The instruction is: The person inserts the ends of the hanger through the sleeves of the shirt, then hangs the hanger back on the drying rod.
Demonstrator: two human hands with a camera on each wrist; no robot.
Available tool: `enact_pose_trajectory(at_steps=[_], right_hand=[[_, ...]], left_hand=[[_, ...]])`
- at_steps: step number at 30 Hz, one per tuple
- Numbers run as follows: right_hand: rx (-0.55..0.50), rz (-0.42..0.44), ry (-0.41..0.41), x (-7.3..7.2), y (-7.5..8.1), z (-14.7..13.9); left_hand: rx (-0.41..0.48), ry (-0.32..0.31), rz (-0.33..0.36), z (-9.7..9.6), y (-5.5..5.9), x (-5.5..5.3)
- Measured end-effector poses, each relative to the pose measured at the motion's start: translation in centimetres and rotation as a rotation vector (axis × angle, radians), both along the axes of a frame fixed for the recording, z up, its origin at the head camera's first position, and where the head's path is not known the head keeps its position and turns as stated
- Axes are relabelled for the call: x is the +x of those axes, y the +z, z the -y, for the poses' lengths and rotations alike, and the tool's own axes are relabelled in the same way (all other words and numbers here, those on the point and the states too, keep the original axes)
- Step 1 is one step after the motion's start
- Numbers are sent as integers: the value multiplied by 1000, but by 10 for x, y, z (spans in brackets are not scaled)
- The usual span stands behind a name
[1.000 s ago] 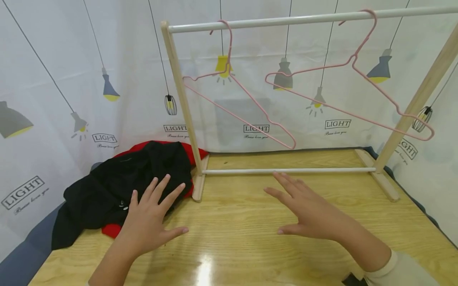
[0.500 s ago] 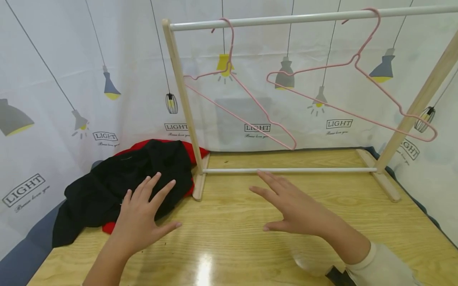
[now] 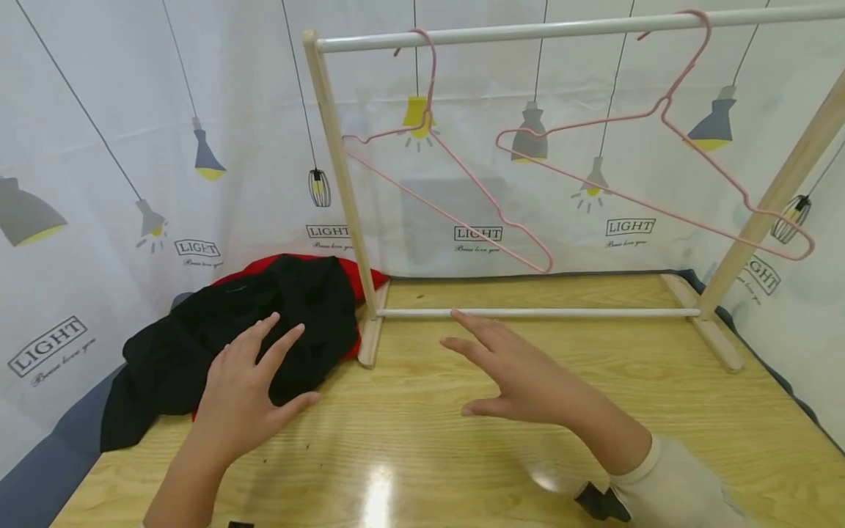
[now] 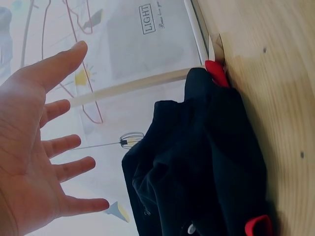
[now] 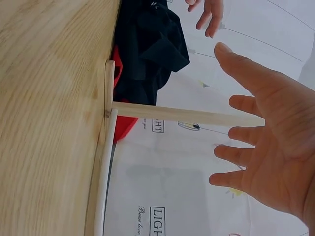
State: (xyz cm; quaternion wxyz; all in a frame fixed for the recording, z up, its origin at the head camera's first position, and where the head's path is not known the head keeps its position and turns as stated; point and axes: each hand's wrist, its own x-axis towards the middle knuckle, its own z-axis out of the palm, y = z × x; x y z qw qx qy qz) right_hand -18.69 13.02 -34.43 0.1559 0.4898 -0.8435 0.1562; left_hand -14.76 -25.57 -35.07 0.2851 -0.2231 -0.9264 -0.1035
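My left hand (image 3: pixel 240 400) hovers with spread fingers in front of a heap of black cloth (image 3: pixel 251 323), holding nothing. The left wrist view shows its bare palm beside the black garment (image 4: pixel 197 147), which has a small white spot low down. Red cloth (image 3: pixel 363 279) shows from under the black at the back right. Over the middle of the table, my right hand (image 3: pixel 528 378) is held out with straight, parted fingers and nothing in it. Two pink wire hangers, the left one (image 3: pixel 458 214) and the right one (image 3: pixel 610 192), hang from the rack's white top rail (image 3: pixel 528 33).
The rack's wooden left post (image 3: pixel 339 161) stands against the cloth heap, and its white lower bar (image 3: pixel 581 313) runs just above the wooden table (image 3: pixel 422 447). Behind is a white curtain (image 3: pixel 251 176) printed with lamps. A dark strap piece (image 3: pixel 601 502) sits by my right cuff.
Both hands have drifted left, the right one farther, with fingers still extended. The clothes, rack and hangers stay in place, while the head view has shifted slightly.
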Motion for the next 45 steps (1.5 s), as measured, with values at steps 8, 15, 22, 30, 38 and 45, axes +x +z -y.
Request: enact_pose_trajectory(at_steps=[8,15,22,30,38,45], right_hand=[[-64,-10,45,-10,-2,20],[-119,53,64,-17,0,44],[-159,126,62,-25,-5,65],[-187,210,26,-34,-10,86],[-226,349,-37,-40,-16,108],[-251,430,-82,-45,-23,127]], left_hand=[[33,40,-24,9,2,1],[93,143,9,19,5,6],[174,217,67,35,4,6],[295,264,81,53,4,6],[369,306,99,73,4,5],[388,383,172,91,5,5]])
